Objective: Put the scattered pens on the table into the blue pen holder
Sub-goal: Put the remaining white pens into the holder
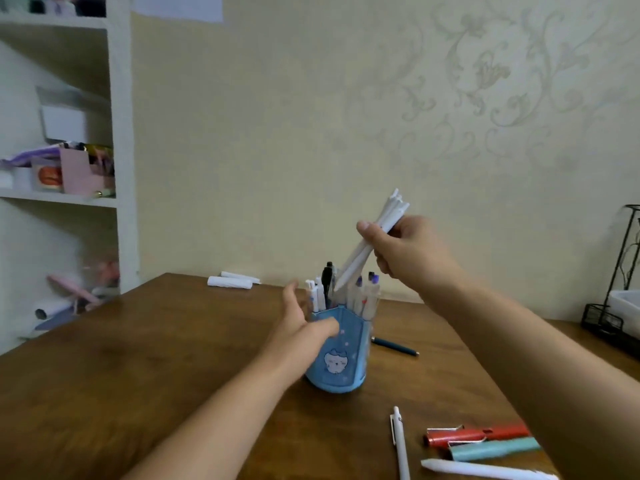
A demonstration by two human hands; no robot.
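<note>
The blue pen holder stands mid-table with several pens upright in it. My left hand rests against its left side, thumb across the front, fingers relaxed. My right hand grips a bundle of white pens tilted above the holder, their lower tips reaching down among the pens at its rim. On the table lie a dark teal pen behind the holder, a white pen, a red pen, a light teal pen and a thick white pen at the front right.
Two white rolled items lie at the brown table's far edge. A white shelf unit with boxes stands at the left. A black wire rack sits at the right edge.
</note>
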